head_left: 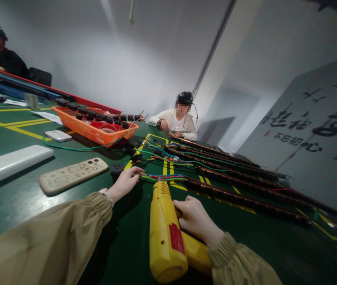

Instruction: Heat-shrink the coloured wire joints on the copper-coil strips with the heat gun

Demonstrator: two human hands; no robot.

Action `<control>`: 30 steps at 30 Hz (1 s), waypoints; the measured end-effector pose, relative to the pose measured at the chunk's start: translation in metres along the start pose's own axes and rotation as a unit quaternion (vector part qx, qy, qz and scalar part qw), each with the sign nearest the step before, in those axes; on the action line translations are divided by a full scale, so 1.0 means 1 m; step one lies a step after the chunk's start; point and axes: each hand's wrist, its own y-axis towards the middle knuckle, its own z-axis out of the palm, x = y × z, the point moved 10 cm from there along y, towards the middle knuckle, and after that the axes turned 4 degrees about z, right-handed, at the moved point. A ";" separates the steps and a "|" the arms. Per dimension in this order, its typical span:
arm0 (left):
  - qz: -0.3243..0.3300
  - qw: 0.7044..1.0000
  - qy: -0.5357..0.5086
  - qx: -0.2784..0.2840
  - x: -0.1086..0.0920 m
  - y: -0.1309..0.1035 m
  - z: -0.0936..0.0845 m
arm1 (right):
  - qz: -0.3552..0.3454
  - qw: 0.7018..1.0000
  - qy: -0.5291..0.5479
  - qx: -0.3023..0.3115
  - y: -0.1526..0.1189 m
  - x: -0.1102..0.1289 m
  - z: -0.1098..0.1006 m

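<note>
My right hand [194,218] is wrapped round the handle of a yellow heat gun [165,233], whose metal nozzle points away from me at a bundle of coloured wires [168,177]. Pinched in the fingers of my left hand [127,182] is the left end of these wires, just left of the nozzle. The wires run right into a long dark wrapped harness [239,201] lying across the table. A small black block [116,169] sits beside my left hand. More harnesses with loose wire ends lie behind.
On the left of the green table [139,245] are a patterned phone case [73,175], a long white case [16,163] and a small white device [58,136]. Behind stands an orange basket [93,130] of dark parts. One person [178,120] sits opposite, another [0,55] far left.
</note>
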 end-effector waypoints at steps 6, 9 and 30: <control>0.000 1.000 0.011 0.011 0.003 0.000 0.000 | 0.053 0.998 -0.015 -0.013 -0.018 -0.038 -0.005; 0.003 1.000 0.012 0.015 0.005 0.001 0.001 | 0.091 0.995 -0.028 -0.007 -0.028 -0.059 -0.008; -0.009 0.998 0.053 -0.010 0.006 0.008 0.000 | 0.080 0.996 -0.043 0.003 -0.029 -0.062 -0.005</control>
